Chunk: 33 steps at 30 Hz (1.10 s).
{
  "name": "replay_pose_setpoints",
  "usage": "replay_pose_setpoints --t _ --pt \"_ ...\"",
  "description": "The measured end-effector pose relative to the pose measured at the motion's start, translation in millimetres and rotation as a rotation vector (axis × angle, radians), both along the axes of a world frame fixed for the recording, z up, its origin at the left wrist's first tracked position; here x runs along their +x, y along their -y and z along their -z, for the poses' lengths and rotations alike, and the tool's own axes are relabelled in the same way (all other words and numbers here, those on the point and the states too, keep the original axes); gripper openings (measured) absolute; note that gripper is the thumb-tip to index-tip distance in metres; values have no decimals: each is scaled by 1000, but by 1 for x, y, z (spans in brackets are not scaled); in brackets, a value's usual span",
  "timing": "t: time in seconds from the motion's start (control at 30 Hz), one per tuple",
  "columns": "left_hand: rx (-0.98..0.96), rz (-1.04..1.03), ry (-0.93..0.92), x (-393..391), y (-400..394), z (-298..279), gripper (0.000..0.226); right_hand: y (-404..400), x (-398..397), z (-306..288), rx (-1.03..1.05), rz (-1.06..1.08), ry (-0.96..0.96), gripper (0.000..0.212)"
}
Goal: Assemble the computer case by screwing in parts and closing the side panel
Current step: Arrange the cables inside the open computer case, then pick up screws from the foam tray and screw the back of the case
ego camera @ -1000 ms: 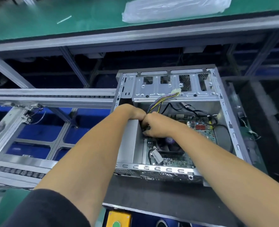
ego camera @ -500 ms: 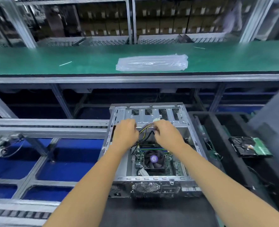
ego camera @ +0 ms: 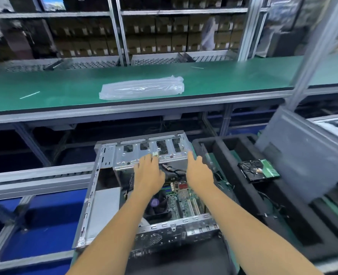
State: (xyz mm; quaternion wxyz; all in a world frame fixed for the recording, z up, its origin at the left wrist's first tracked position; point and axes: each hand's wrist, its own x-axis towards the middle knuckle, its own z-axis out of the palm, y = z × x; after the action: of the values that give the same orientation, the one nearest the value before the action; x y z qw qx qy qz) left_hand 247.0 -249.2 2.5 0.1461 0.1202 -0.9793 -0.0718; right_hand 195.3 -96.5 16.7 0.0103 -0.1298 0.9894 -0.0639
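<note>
An open silver computer case (ego camera: 92, 195) lies on its side in front of me, with the motherboard (ego camera: 186, 199) and a black CPU fan (ego camera: 156, 205) showing inside. My left hand (ego camera: 147, 173) reaches to the drive cage (ego camera: 124, 155) at the far end, its fingertips at a small white connector (ego camera: 155, 154). Out over the case's right side, near the cage's right corner, my right hand (ego camera: 199, 171) has its fingers extended and holds nothing. A grey side panel (ego camera: 303, 155) leans at the right.
A hard drive (ego camera: 258, 170) lies in a black foam tray (ego camera: 243, 195) to the right of the case. Beyond the case runs a green workbench (ego camera: 65, 90) with a clear plastic bag (ego camera: 142, 88). Conveyor rails (ego camera: 35, 177) sit to the left.
Both hands have let go of the cable bundle and spread apart toward the drive cage. My head has lifted, so the case sits lower and smaller in view.
</note>
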Motion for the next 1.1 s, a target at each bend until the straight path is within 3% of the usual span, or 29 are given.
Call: replay_pose_setpoints --t 0.23,0.53,0.6,0.7,0.87,1.0,1.1 --pt "17 -38 37 -22 -27 5 38 0 -5 6 -105 32 26 74" --pt "60 -39 -9 -29 -43 8 37 -10 -14 12 -96 23 55 88" --pt "66 -76 -25 -32 -49 5 30 -17 -15 8 -134 -3 64 75" --pt "86 -80 -72 -42 -66 -5 18 -50 -24 -6 -258 -65 19 38" --pt "147 203 -115 -83 -131 -33 11 -137 -54 -24 -374 39 -8 24" --pt "196 346 41 -118 -190 -29 9 -187 -81 -15 -391 97 78 21" --pt "193 380 282 -143 -227 -8 6 -218 -96 9 -377 59 165 22"
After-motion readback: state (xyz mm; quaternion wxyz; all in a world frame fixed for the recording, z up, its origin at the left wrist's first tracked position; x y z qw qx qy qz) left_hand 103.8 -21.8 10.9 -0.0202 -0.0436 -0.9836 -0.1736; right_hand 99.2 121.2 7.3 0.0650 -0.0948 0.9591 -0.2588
